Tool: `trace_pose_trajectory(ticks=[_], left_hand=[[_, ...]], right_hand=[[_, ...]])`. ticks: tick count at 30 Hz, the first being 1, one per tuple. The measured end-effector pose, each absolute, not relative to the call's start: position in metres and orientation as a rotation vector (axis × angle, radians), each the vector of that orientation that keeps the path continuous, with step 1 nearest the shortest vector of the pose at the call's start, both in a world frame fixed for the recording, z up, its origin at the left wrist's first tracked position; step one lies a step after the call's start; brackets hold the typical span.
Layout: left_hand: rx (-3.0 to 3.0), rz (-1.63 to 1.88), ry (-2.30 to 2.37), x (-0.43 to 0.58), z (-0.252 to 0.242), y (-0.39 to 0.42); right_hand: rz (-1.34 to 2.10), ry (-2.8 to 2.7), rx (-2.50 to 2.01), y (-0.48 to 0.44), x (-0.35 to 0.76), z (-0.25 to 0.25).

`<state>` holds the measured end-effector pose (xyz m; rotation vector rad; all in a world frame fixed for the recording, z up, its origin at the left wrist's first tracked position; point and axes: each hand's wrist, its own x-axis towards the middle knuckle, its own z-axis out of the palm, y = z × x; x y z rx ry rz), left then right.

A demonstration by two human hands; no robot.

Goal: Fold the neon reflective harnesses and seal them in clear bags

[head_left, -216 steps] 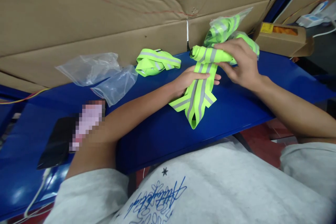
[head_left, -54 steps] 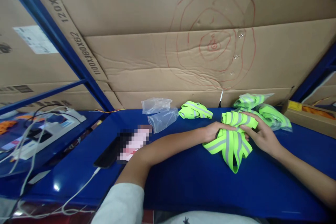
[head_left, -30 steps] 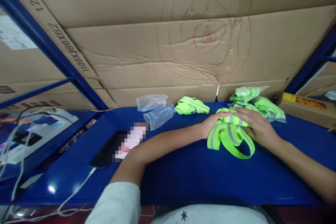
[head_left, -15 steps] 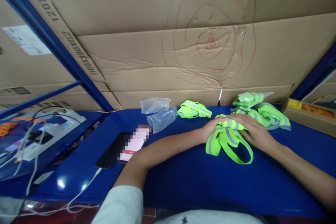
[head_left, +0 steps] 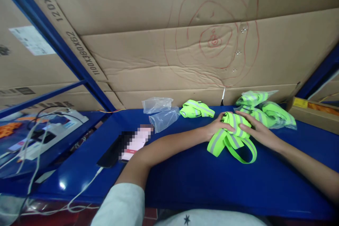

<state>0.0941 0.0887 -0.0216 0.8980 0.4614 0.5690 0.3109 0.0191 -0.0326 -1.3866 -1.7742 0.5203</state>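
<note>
Head view: strap bundle (head_left: 238,124) gathered between left hand (head_left: 217,127) and right hand (head_left: 250,123), loops (head_left: 254,152) loose

Nearest us is a pale shirt (head_left: 217,218), then the blue tabletop (head_left: 198,189). Over it we find the loops of green strap with a grey stripe, hanging on the near side of the strap bundle; whether they touch the tabletop, we cannot tell. The bundle sits right of the middle of the scene. We judge it largely gathered: its upper part is compact, while the loops and a flat band on the left lie outside it.

The left hand reaches in from the left, its forearm (head_left: 177,143) slanting away from us, and curls round the bundle's left side. The right hand reaches from the near right, thumb on the near face, fingers over the far side. Both are closed to the bundle's width, holding it together.

Farther left we see a phone (head_left: 137,141), its screen blurred out. Beyond lie two clear bags (head_left: 165,119), flattened, and an unbagged green bundle (head_left: 197,108). At the far right we see bagged green bundles (head_left: 278,113); by our judgement those are further along than the held one. A cardboard box (head_left: 317,122) stands beside them, and a cardboard sheet (head_left: 145,53) with red rings rises behind.
</note>
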Motion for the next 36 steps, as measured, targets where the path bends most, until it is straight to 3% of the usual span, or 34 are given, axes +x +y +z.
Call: trace_pose_trajectory(ticks=[4,18,36], left_hand=[[0.884,0.584,0.48,0.094,-0.024,0.084],[0.831,0.27,0.429,0.096,-0.02,0.076],[0.8,0.216,0.386,0.099,-0.036,0.083]], right_hand=[[0.779,-1.608,-1.413,0.014,0.305,-0.017],[0.734,-1.496,-1.41,0.007,0.31,-0.024],[0.909,-1.453,-1.441,0.004,0.305,-0.013]])
